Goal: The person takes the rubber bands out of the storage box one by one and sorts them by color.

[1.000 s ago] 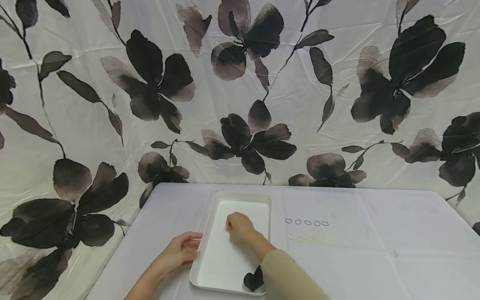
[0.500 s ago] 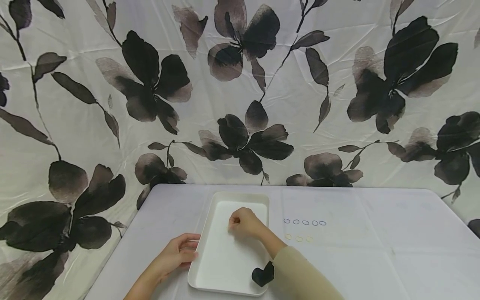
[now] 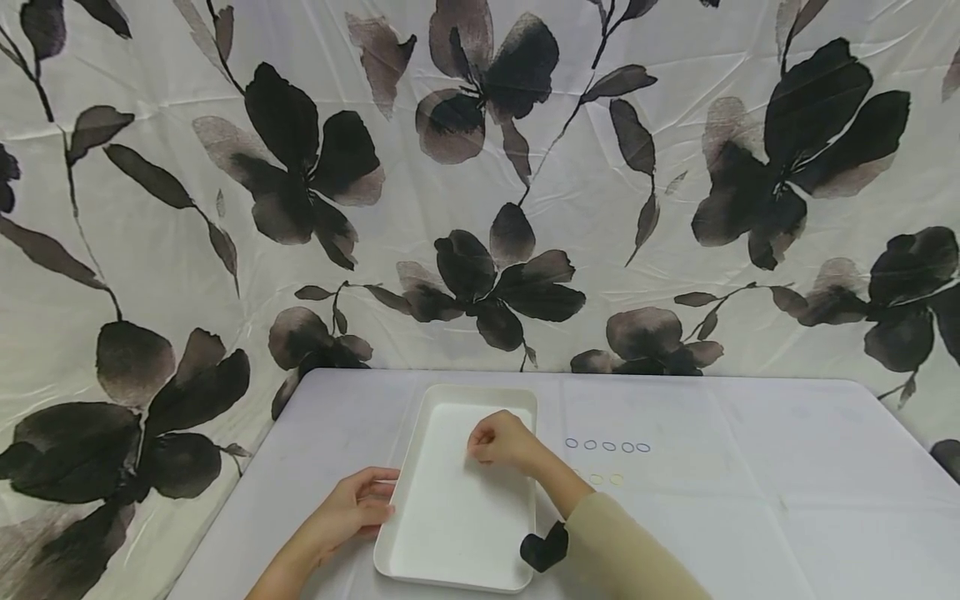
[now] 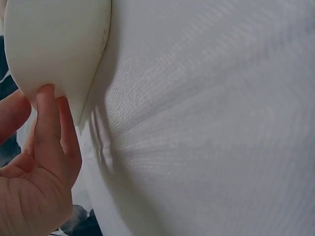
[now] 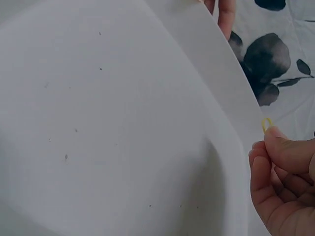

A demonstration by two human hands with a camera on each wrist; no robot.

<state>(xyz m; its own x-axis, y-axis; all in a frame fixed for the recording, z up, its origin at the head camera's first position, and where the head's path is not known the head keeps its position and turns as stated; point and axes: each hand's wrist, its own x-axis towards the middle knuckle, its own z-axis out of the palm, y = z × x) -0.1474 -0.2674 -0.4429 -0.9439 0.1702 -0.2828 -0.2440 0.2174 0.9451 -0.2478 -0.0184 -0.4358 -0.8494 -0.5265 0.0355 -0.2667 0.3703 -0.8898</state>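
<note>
A white tray lies on the grey table. My left hand holds its left rim, and in the left wrist view its fingertips press the tray's edge. My right hand hovers curled over the tray's far right part. The right wrist view shows it pinching a small yellow ring between thumb and fingertip above the tray floor. Right of the tray lie a row of several blue rings and two yellow rings.
A floral black-and-white cloth hangs behind the table. A dark wrist-camera strap sits on my right forearm, over the tray's near right corner. The table's right edge runs off at far right.
My right hand has moved rightward across the tray toward its right rim, still curled. One yellow ring of the row is now hidden behind my wrist. The left hand stays on the rim.
</note>
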